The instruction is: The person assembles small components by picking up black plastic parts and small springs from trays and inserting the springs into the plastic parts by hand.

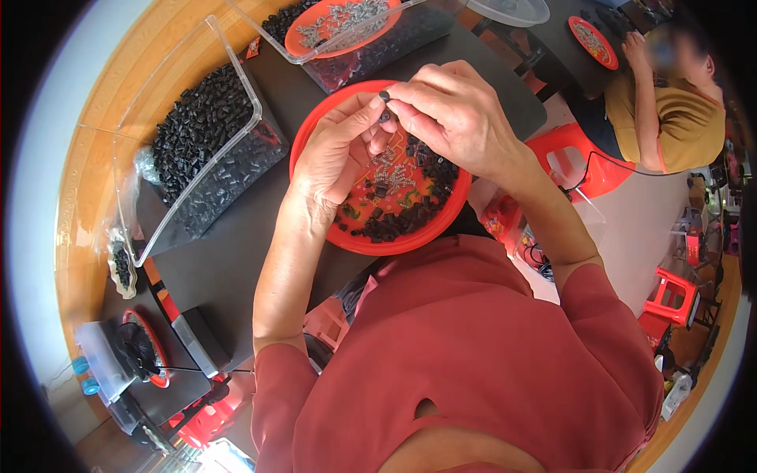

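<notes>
Over a round red tray [418,245], my two hands meet at the fingertips. My left hand [335,150] is closed, its thumb and fingers pinching a small round black part [385,116]. From the right, my right hand [461,114] pinches at another small black piece [384,96] just above it; whether the two are joined I cannot tell. In the tray, loose black plastic parts [390,226] lie along the near and right rim. A heap of small silver metal pieces [394,175] rests at the tray's middle.
A clear bin [256,102] full of black parts stands at the left. Behind the tray is another clear bin [371,67], with an orange-red plate [303,43] of silver pieces on it. A seated person [670,118] is at the far right, beside a red stool [576,150].
</notes>
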Demonstrator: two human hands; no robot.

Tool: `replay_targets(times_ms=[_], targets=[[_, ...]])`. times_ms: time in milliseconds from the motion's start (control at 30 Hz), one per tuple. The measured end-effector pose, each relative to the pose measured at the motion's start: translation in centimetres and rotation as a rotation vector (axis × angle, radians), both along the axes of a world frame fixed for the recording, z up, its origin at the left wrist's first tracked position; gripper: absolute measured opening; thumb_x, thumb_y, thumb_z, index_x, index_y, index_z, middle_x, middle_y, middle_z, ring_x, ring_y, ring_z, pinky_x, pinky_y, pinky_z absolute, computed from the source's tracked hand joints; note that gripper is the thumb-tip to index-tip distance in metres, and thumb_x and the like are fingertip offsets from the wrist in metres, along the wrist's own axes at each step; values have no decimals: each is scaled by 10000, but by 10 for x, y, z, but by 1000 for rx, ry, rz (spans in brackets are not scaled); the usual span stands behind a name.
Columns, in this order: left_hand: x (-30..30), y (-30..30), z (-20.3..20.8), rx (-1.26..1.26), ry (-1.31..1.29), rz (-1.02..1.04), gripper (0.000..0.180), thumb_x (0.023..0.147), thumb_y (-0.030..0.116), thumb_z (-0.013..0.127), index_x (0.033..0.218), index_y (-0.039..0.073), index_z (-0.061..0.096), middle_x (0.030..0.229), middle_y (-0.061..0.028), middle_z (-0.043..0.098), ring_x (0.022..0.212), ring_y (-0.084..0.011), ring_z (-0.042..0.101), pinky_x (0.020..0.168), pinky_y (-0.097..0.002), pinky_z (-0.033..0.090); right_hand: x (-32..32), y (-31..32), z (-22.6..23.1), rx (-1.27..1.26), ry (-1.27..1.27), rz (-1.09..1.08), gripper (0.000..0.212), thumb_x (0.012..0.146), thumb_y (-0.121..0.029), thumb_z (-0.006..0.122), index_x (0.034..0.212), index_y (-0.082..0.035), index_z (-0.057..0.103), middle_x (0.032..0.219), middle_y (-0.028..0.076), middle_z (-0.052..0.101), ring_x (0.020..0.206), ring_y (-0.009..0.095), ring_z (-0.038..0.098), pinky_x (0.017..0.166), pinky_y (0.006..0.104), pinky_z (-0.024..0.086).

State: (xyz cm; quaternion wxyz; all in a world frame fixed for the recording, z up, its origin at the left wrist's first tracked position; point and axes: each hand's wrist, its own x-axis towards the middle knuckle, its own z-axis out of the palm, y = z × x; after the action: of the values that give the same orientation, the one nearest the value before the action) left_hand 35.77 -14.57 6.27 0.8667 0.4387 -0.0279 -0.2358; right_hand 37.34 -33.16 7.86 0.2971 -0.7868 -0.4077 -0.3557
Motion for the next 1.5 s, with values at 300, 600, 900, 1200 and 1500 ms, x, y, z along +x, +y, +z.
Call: replay_targets(times_ms=[300,600,900,1200,1500], targets=[[-3,-1,6,157,-154,65,208,915,189,605,1044,25,612,790,-14,612,649,-57,481,600,-189,390,-5,-1,23,119,425,129,150,798,-90,673,922,-7,661,744,111,640,637,258,641,549,323,495],[-3,-2,7,81,-201,132,218,905,116,608,1083,-6,587,898,-77,652,734,-98,602,680,-219,486,-10,-5,27,247,833,116,135,840,-45,627,930,49,666,776,131,688,743,144,681,660,243,533],[-5,-8,6,245,-397,181,103,895,39,596,983,-10,573,862,-83,660,696,-97,604,657,-220,480,-7,-10,25,355,1037,222,179,837,-54,608,941,78,669,784,113,689,729,121,661,663,240,530],[-9,-9,11,296,-482,201,63,904,35,580,952,-2,564,846,-77,655,644,-87,566,616,-221,456,-2,-13,32,244,1108,202,169,810,-108,619,846,44,684,685,53,649,582,71,573,532,206,459],[-14,-11,14,364,-553,239,40,903,-5,564,942,-10,554,827,-88,645,646,-99,569,608,-225,474,1,-10,37,264,1220,274,164,775,-115,659,814,44,669,672,65,646,580,98,594,547,229,480]])
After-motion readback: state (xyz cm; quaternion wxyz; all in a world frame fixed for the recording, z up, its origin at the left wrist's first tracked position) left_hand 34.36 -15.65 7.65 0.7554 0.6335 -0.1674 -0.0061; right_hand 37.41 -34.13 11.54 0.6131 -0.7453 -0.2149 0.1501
